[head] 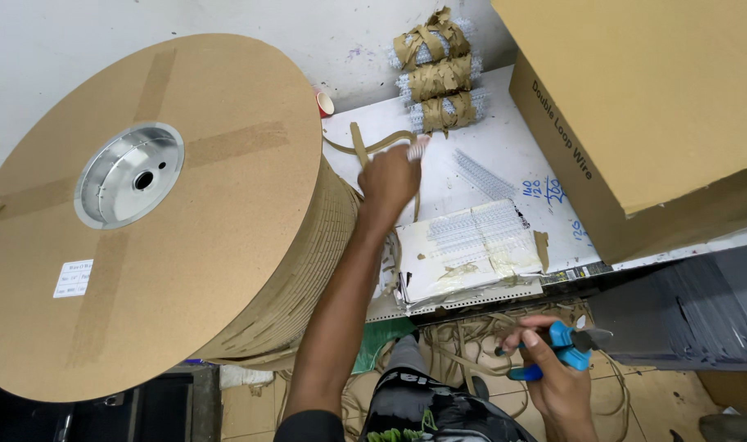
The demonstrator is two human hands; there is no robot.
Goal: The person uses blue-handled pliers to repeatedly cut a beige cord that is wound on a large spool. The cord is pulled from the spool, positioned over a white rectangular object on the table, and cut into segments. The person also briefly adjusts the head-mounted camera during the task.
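Note:
My left hand [388,178] reaches up over the white table [504,155] and grips a strip of white wire binding with brown paper backing [372,144] that comes off the big cardboard spool [152,213]. Low at the right, my right hand [553,368] holds blue-handled cutting pliers [571,342], jaws pointing right. Short cut pieces of white binding wire [481,229] lie on a stack of worn sheets beside my left forearm.
Three bundles of binding wire wrapped in brown paper [440,78] stand against the wall. A large cardboard box [635,106] fills the table's right side. A small red cup [325,103] sits behind the spool. Loose brown paper strips [463,336] litter the floor.

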